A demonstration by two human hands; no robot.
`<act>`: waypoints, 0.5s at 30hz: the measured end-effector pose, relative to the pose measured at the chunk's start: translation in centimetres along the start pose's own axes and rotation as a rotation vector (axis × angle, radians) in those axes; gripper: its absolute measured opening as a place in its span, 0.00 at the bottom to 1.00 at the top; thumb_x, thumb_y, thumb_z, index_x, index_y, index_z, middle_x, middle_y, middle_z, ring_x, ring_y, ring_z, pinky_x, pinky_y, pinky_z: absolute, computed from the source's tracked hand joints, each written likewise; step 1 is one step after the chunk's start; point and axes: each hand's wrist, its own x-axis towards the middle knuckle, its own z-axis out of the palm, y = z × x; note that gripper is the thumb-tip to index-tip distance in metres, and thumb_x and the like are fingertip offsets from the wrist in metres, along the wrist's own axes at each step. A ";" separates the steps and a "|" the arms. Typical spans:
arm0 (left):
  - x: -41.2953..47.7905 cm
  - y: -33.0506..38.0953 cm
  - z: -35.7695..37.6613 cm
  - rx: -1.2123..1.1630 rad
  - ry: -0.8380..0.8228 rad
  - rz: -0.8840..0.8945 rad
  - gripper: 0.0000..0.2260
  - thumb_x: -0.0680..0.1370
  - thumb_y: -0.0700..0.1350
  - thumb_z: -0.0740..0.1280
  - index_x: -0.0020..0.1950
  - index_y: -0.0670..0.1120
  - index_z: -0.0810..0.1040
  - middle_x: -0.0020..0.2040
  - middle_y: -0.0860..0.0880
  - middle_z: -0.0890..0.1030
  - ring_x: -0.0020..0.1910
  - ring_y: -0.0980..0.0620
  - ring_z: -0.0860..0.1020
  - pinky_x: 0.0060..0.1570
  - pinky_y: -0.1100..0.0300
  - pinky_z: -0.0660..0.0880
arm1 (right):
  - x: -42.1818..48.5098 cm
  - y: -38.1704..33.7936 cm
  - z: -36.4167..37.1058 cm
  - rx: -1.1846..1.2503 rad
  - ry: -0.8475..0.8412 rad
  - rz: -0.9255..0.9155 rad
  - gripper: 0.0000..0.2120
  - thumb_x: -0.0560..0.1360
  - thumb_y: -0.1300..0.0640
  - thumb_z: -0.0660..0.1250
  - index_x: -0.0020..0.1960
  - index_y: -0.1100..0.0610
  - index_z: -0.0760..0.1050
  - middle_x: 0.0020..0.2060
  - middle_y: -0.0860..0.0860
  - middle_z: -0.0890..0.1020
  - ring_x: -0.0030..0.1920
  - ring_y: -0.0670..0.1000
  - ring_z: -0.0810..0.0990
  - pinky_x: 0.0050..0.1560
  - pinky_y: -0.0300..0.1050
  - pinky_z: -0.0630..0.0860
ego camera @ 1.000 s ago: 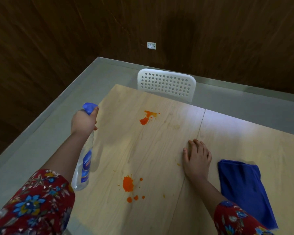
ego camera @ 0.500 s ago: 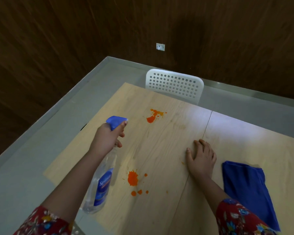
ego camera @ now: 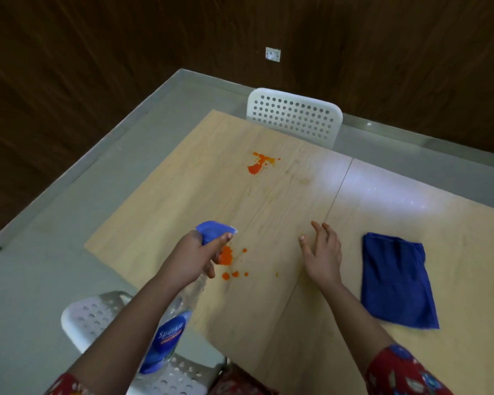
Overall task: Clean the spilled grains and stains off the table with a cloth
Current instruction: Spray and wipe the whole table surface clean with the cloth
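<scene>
The left hand (ego camera: 191, 258) grips the neck of a clear spray bottle (ego camera: 169, 337), fingers curled round it and the forefinger laid along the blue trigger head (ego camera: 215, 230), which points toward twelve o'clock. Just past that hand, at its two o'clock, an orange stain (ego camera: 226, 256) with a few smaller drops lies on the light wooden table (ego camera: 268, 309). A second orange stain (ego camera: 258, 163) sits well apart at twelve o'clock, near the far edge.

The right hand (ego camera: 324, 258) holds nothing. Its fingers are straight and spread over the tabletop beside the seam between the boards; whether it touches the wood cannot be told. At its three o'clock, near but apart from it, the folded blue cloth (ego camera: 397, 280) lies flat on the table.

A white perforated chair (ego camera: 294, 116) stands at the table's far edge, and another (ego camera: 97, 317) at seven o'clock under the left forearm.
</scene>
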 end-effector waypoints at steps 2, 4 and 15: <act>-0.7 -0.5 -0.3 -0.007 0.026 -0.008 0.19 0.76 0.60 0.67 0.42 0.43 0.79 0.36 0.46 0.82 0.26 0.47 0.78 0.39 0.53 0.76 | -2.3 -0.2 0.9 -0.024 -0.029 0.021 0.26 0.80 0.44 0.58 0.76 0.49 0.59 0.77 0.54 0.55 0.77 0.54 0.51 0.74 0.53 0.49; -1.2 -0.9 -0.6 -0.002 0.081 0.028 0.11 0.78 0.56 0.66 0.41 0.51 0.79 0.39 0.45 0.82 0.27 0.48 0.78 0.38 0.54 0.76 | -4.1 0.4 1.7 -0.072 -0.088 0.055 0.29 0.80 0.42 0.58 0.77 0.48 0.55 0.78 0.53 0.50 0.78 0.53 0.46 0.75 0.52 0.45; -0.5 -4.1 -6.3 -0.021 0.455 -0.025 0.13 0.78 0.57 0.65 0.47 0.48 0.79 0.37 0.46 0.80 0.26 0.46 0.79 0.41 0.45 0.79 | -5.8 2.2 1.7 -0.236 -0.281 -0.015 0.32 0.80 0.40 0.55 0.79 0.46 0.45 0.78 0.50 0.36 0.76 0.50 0.32 0.74 0.49 0.34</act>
